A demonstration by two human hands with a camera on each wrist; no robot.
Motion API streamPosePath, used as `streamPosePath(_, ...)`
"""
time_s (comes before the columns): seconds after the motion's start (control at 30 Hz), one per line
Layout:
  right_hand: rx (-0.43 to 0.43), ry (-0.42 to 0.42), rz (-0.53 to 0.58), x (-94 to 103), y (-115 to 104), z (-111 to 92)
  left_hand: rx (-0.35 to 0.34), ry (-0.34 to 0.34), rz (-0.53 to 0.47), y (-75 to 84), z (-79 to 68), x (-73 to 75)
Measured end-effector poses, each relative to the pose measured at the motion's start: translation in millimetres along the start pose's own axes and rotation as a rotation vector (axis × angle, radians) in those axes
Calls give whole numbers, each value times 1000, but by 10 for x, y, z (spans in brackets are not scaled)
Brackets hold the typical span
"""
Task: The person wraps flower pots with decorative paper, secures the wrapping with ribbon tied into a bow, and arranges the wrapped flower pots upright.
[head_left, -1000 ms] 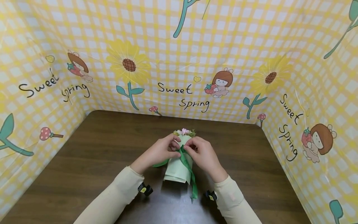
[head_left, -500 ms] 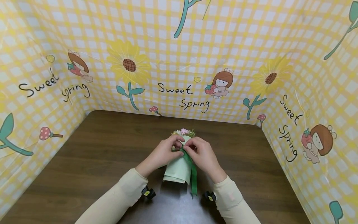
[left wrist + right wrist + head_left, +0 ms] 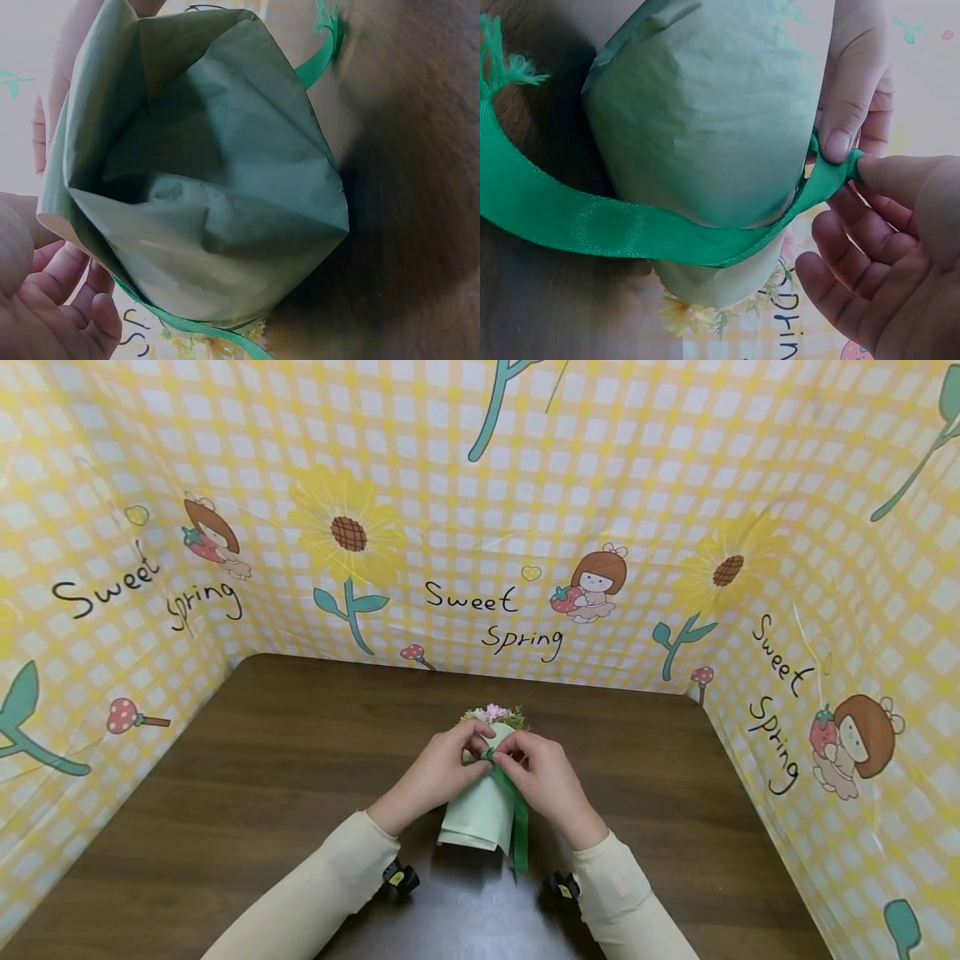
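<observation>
A bouquet wrapped in pale green paper point(image 3: 474, 818) lies on the table, its pink and yellow flowers point(image 3: 492, 713) at the far end. Round its narrow part runs a green ribbon point(image 3: 592, 225), one frayed tail hanging down the right side. My left hand point(image 3: 437, 768) pinches the ribbon near the knot, thumb on top in the right wrist view. Close beside it, my right hand point(image 3: 547, 774) pinches the ribbon between thumb and index finger, the other fingers loosely bent. Looking into the wrap's open bottom, the left wrist view shows folded paper point(image 3: 240, 135); the left fingertips are partly hidden.
The bouquet lies on a dark brown wooden table point(image 3: 300, 735). A yellow checked cloth point(image 3: 465, 527) with printed flowers and "Sweet Spring" lettering stands round its back and sides. Black wrist cameras point(image 3: 561, 887) sit under the sleeves.
My left hand has moved right, close to the right hand. The ribbon piece seen left of the bouquet has gone from sight. The right tail has drawn up slightly.
</observation>
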State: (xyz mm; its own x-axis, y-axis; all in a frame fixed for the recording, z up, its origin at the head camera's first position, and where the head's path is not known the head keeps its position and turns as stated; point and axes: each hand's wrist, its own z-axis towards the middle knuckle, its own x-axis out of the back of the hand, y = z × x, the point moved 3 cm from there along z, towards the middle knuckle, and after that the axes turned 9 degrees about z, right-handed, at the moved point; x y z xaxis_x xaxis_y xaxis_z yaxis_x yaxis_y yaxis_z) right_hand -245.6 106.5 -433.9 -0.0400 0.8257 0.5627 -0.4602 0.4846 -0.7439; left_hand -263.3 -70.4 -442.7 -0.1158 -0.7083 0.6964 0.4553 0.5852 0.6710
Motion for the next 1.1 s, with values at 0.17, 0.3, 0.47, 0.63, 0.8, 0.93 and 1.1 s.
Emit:
streamPosePath(0.17, 10, -5, -9, -9, 0, -1, 4, 18, 26, -9, -2, -10)
streamPosePath(0.3, 4, -8, -12, -17, 1, -4, 1, 38, 72, -1, -4, -13)
streamPosePath(0.47, 5, -23, -16, -25, 2, -2, -8, 53, 181, 20, -12, -14)
streamPosePath(0.63, 4, -36, -4, -38, 6, 2, -52, 63, 292, 24, -19, -29)
streamPosePath(0.8, 7, -37, 5, -49, 18, 0, -80, 77, 326, 46, -33, -33)
streamPosePath(0.93, 9, -50, 14, -62, 23, -5, -82, 66, 351, 55, -40, -46)
streamPosePath(1.1, 5, -53, 23, -79, 18, -8, -95, 55, 386, 41, -40, -73)
